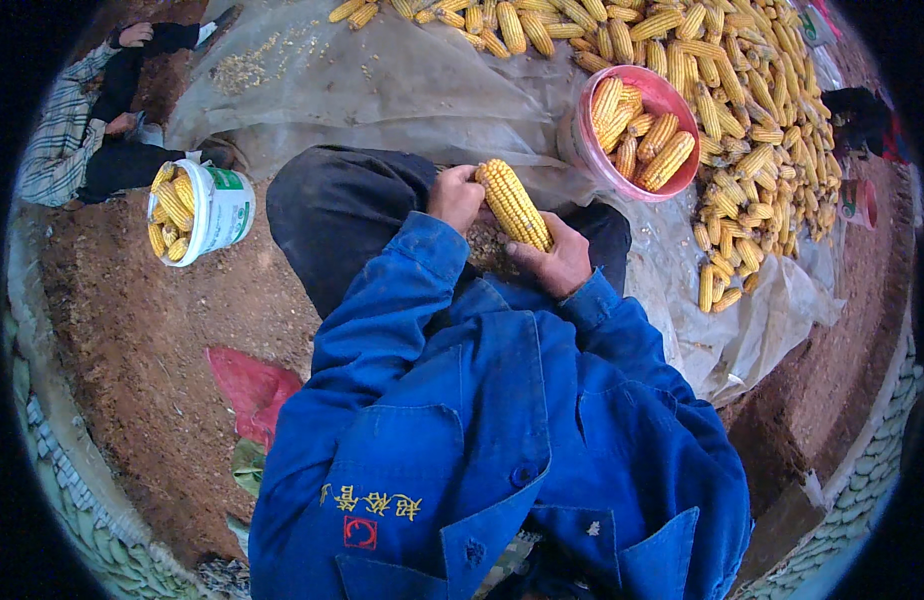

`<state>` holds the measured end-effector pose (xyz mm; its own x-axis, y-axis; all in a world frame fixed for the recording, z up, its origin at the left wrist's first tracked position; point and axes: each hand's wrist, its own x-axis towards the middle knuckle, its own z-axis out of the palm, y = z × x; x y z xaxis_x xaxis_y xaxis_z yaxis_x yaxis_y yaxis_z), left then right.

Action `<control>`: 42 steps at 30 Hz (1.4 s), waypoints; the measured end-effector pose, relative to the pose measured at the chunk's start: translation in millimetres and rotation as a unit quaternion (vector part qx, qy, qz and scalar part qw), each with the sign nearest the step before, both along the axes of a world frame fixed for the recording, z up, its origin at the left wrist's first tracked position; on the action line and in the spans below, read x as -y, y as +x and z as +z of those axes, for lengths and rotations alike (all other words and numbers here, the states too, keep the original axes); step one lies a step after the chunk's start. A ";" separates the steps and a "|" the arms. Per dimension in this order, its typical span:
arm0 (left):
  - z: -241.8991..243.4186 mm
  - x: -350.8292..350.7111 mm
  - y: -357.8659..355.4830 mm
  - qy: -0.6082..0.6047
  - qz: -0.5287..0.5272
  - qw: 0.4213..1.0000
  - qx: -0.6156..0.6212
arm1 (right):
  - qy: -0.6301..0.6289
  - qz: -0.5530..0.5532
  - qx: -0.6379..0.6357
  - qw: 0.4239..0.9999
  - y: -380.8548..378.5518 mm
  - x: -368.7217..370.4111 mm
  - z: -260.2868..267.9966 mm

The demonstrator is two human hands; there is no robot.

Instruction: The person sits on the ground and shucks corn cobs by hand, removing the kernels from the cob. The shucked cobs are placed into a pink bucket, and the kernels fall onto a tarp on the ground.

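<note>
A yellow ear of corn (514, 206), husked and full of kernels, lies tilted between my two hands above my lap. My left hand (456, 196) grips its upper end. Around its lower end my right hand (558, 256) is closed, with the thumb along the side. Just beyond my right knee stands a pink bucket (574, 146) holding several husked ears. Part of the palm of each hand is hidden from view.
A large heap of corn ears (739, 112) covers the plastic sheet (432, 90) ahead and to the right. On the left, a white bucket (225, 210) of ears stands near a seated person (64, 150). A red bag (252, 386) lies on the dirt floor (146, 322).
</note>
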<state>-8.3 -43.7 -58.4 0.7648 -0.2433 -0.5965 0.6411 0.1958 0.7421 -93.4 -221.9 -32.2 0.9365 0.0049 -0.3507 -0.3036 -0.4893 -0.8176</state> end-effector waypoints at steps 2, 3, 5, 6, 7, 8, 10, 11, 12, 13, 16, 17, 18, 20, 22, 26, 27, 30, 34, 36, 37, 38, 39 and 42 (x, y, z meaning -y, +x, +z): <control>-6.8 -1.2 -2.4 -0.021 0.003 1.000 -0.006 | 0.015 -0.010 0.014 1.000 -1.5 -2.1 -3.6; -9.3 -3.2 -3.1 -0.053 0.001 0.999 -0.008 | 0.035 -0.016 0.004 0.999 -1.1 -1.9 -6.0; -12.2 -5.6 -3.8 -0.107 0.003 0.994 -0.012 | 0.091 -0.028 -0.010 0.995 1.1 -0.4 -11.7; -12.3 -6.7 -3.8 -0.130 0.010 0.991 -0.013 | 0.122 -0.031 -0.025 0.992 1.9 0.4 -14.5; -11.9 -7.5 -3.2 -0.156 0.016 0.987 -0.012 | 0.153 -0.032 -0.039 0.987 2.9 1.4 -17.5; -10.8 -8.1 -2.9 -0.167 0.020 0.986 -0.012 | 0.188 -0.034 -0.060 0.980 2.9 2.7 -20.0; -7.4 -8.8 -1.9 -0.205 0.021 0.979 -0.005 | 0.207 -0.026 -0.054 0.977 3.2 5.9 -23.5; -5.3 -8.8 -1.8 -0.202 0.028 0.979 -0.014 | 0.217 -0.024 -0.055 0.974 3.0 6.7 -24.8; -3.3 -8.7 -1.4 -0.205 0.034 0.978 -0.017 | 0.236 -0.026 -0.057 0.970 3.5 6.4 -26.1; -1.3 -8.7 -1.1 -0.208 0.044 0.977 -0.023 | 0.254 -0.027 -0.060 0.965 4.1 6.2 -26.8; 5.0 -7.3 -1.1 -0.188 0.039 0.981 -0.014 | 0.337 -0.032 -0.066 0.939 6.1 6.3 -25.9; 7.3 -6.8 -1.8 -0.175 0.038 0.984 -0.006 | 0.361 -0.037 -0.077 0.929 7.3 6.0 -25.2; 9.3 -5.9 -2.8 -0.163 0.036 0.986 0.002 | 0.387 -0.029 -0.116 0.914 7.6 9.3 -23.1; 13.2 -4.5 -5.1 -0.156 0.030 0.987 0.028 | 0.429 -0.017 -0.210 0.878 7.4 15.8 -18.6; 14.8 -1.5 -5.8 -0.175 0.026 0.982 0.072 | 0.480 -0.034 -0.222 0.848 8.0 14.4 -18.3; 11.0 5.7 -7.0 -0.153 0.001 0.972 0.181 | 0.541 -0.012 -0.234 0.807 10.4 4.1 -19.0; 9.2 6.0 -7.6 -0.162 0.001 0.972 0.169 | 0.545 -0.006 -0.235 0.805 11.9 1.5 -18.1; 6.5 5.2 -11.6 -0.199 0.017 0.972 0.125 | 0.401 0.054 -0.148 0.902 17.7 2.8 -7.3; 13.7 4.9 -17.6 -0.147 0.056 0.978 0.138 | 0.193 0.051 -0.052 0.979 37.4 17.8 17.0; 21.2 5.0 -21.3 -0.123 0.039 0.979 0.159 | 0.202 -0.011 -0.028 0.979 46.4 19.8 29.3; 24.9 5.2 -23.6 -0.117 0.033 0.977 0.177 | 0.185 0.005 0.013 0.983 51.0 19.4 34.7; 28.1 6.1 -24.9 -0.112 0.017 0.977 0.180 | 0.160 0.018 0.044 0.986 56.6 18.3 39.5; 30.5 6.9 -25.7 -0.093 0.000 0.977 0.194 | 0.135 0.030 0.074 0.988 61.4 16.9 44.0; 32.0 8.6 -24.9 -0.055 -0.037 0.968 0.244 | 0.085 0.054 0.059 0.993 72.8 15.0 54.1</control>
